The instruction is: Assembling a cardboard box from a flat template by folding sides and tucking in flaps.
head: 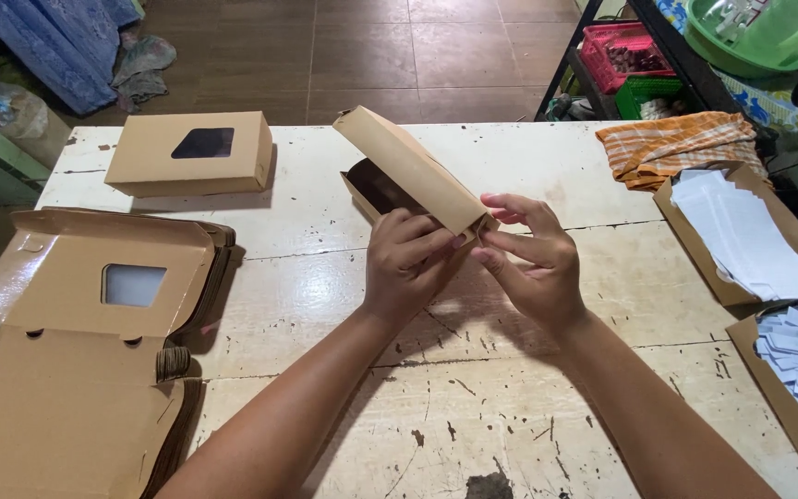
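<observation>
A brown cardboard box (399,166) is half folded and held tilted above the middle of the white table (510,370). My left hand (406,263) grips its near corner from the left. My right hand (533,259) pinches the same corner's flap from the right with thumb and fingertips. The box's dark window panel shows on the underside, behind my left fingers.
A finished windowed box (191,152) lies at the back left. A stack of flat windowed box blanks (76,342) fills the left edge. Trays of white paper slips (750,236) sit at the right, behind them an orange cloth (671,143) and a shelf rack (639,65).
</observation>
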